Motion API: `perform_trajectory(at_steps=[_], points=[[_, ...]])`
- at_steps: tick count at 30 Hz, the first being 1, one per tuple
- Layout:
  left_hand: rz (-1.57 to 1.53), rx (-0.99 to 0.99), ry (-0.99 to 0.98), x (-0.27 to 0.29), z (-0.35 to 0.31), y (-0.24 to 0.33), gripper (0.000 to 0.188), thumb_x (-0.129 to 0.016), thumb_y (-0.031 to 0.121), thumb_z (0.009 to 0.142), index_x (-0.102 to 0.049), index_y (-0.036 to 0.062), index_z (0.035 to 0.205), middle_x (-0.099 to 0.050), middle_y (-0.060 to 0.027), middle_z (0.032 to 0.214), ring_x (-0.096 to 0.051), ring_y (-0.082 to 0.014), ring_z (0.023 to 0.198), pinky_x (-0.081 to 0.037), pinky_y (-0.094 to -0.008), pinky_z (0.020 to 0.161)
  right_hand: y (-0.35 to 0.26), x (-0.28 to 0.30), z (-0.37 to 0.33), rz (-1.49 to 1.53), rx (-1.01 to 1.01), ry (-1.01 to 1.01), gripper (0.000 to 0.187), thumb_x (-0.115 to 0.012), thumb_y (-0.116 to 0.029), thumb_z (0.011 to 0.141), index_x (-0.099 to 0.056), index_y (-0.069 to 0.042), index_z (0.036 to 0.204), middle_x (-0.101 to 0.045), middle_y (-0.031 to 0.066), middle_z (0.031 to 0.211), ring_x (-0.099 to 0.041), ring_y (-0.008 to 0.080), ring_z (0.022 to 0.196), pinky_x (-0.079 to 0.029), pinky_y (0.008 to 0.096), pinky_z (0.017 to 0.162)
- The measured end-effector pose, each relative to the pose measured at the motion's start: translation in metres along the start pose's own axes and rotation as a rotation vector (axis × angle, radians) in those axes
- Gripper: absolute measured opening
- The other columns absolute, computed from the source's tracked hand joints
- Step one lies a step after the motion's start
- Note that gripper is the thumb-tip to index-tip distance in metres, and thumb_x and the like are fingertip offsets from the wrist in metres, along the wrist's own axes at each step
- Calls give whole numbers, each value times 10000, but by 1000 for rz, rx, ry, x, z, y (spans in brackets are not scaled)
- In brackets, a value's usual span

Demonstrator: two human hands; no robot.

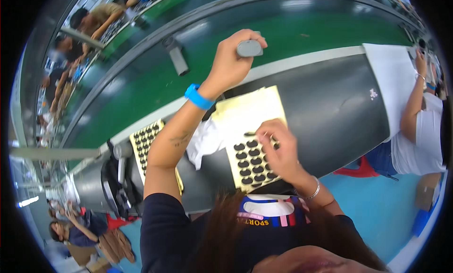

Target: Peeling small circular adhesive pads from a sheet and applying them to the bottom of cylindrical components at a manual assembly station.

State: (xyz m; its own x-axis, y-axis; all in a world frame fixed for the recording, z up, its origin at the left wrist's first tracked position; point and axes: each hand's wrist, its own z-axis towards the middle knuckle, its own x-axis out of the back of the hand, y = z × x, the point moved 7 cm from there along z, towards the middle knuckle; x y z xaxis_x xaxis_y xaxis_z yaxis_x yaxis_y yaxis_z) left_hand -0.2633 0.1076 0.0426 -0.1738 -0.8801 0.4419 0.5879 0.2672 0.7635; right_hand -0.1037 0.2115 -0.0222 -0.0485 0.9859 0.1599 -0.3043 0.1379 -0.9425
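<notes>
My left hand (232,58), with a blue band at the wrist, is raised over the edge of the green belt. Its fingers wrap round a grey handheld device (250,48), whose rounded end faces me; the rest is hidden. Lower down, my right hand (279,148) is closed in a pinch above a yellow sheet of black stickers (231,156). A small dark sticker (249,134) shows at its fingertips, seen nearly edge-on. Rows of black rounded stickers remain on the sheet beneath. Beyond lie blank yellow sheets (255,103), with crumpled white material (205,138) to their left.
A similar grey device (176,56) lies on the green conveyor belt (302,34). On the dark table (330,103) are another sticker sheet (144,143), a grey round-headed device (121,159) and a black bag (113,183). A co-worker (417,126) sits at right beside white cloth (391,84).
</notes>
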Motion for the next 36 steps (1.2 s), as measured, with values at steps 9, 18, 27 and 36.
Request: perform_trajectory(at_steps=[9, 18, 27, 36], points=[[-235, 181, 174, 35, -175, 42, 273, -487, -74, 714, -511, 5, 974, -563, -74, 891, -546, -169, 846, -428, -270, 815, -29, -12, -13, 181, 27, -115, 199, -576, 42, 882, -522, 6, 1070, -551, 54, 960, -526, 110, 872, -426, 237, 794], [-270, 91, 22, 13, -210, 46, 720, -777, 558, 662, -476, 45, 1067, -514, -105, 964, -521, -255, 879, -417, -345, 803, -71, -32, -30, 257, 47, -220, 374, -568, 87, 848, -384, -25, 1154, -533, 84, 913, -568, 199, 1021, -430, 318, 899], [-148, 113, -44, 4, -208, 49, 855, -716, 716, 573, -501, 51, 1066, -511, -101, 973, -471, -304, 888, -393, -388, 825, -73, -34, -32, 193, 99, -171, 320, -584, 83, 843, -410, -1, 1098, -586, 104, 1000, -595, 116, 846, -494, 254, 758], [-173, 156, -60, 3, -206, 46, 825, -707, 700, 601, -504, 45, 1058, -523, -98, 987, -484, -313, 918, -385, -393, 869, -70, -37, -29, 176, 11, -193, 339, -564, 116, 854, -373, -7, 1105, -540, 101, 926, -599, 209, 1026, -481, 295, 855]])
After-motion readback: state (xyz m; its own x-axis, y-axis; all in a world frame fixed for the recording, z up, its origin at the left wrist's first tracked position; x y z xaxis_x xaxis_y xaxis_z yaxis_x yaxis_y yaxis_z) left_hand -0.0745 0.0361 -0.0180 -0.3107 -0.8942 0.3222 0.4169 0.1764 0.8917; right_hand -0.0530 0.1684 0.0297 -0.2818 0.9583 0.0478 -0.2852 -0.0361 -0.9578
